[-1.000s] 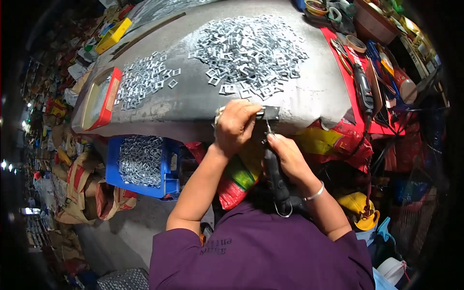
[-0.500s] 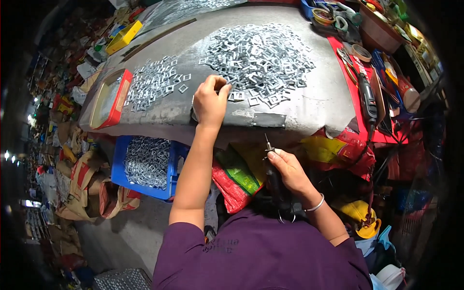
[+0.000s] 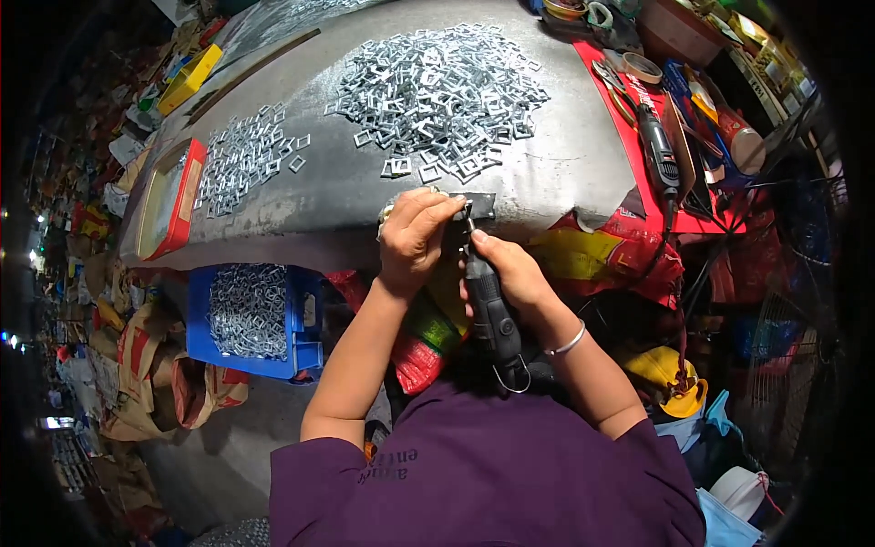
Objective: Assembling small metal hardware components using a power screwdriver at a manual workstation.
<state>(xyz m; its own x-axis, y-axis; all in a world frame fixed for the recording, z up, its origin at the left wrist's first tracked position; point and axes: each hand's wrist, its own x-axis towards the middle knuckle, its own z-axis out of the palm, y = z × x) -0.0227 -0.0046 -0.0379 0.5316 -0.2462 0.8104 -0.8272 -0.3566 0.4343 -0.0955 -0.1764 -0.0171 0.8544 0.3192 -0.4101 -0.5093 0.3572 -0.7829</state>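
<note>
A black rotary tool (image 3: pixel 493 314) is gripped in my right hand (image 3: pixel 518 273), upright at the table's front edge with its tip pointing away from me. My left hand (image 3: pixel 415 237) is closed in a pinch right at that tip. A small bright metal piece (image 3: pixel 468 206) shows at its fingertips, mostly hidden by the fingers. Just beyond both hands lies a large heap of small square metal frames (image 3: pixel 437 91). A dark patch (image 3: pixel 483 206) on the table edge sits partly behind the tool's tip.
More square frames (image 3: pixel 244 157) are scattered at left beside a red-rimmed tray (image 3: pixel 187 196). Below the edge, a blue bin (image 3: pixel 301 333) is full of metal frames. On a red sheet at right lie a second rotary tool (image 3: pixel 658 150), pliers (image 3: pixel 616 87) and a tape roll (image 3: pixel 642 67).
My left hand has come back from the heap's edge to the tool's tip. My right hand has raised the rotary tool toward it. The whole view has shifted slightly.
</note>
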